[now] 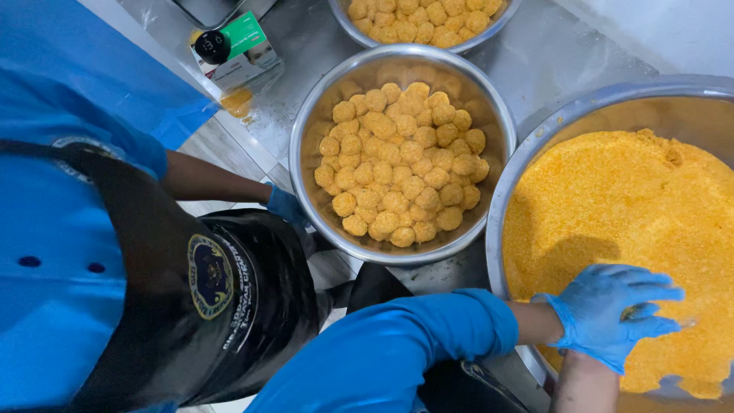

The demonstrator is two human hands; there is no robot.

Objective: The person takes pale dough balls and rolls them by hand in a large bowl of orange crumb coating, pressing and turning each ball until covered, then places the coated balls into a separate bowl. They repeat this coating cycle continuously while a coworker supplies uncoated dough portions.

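Digging into the big steel bowl (535,153) of loose orange crumbs (612,206) with the gloved right hand (612,313), far right of the bench (550,53). Fingers (650,294) half curled over the crumbs, can't tell if anything's gripped. Left hand (287,205) tucked at the rim of the middle bowl (306,130), fingers hidden, so no telling. Middle bowl packed with breaded balls (401,164), same in another bowl (474,38) up top. Someone else's bare forearm (585,386) just below.

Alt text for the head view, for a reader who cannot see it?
A blue-gloved hand presses into orange crumbs in a large steel bowl. Beside it, a second steel bowl holds breaded balls; another gloved hand touches its rim.
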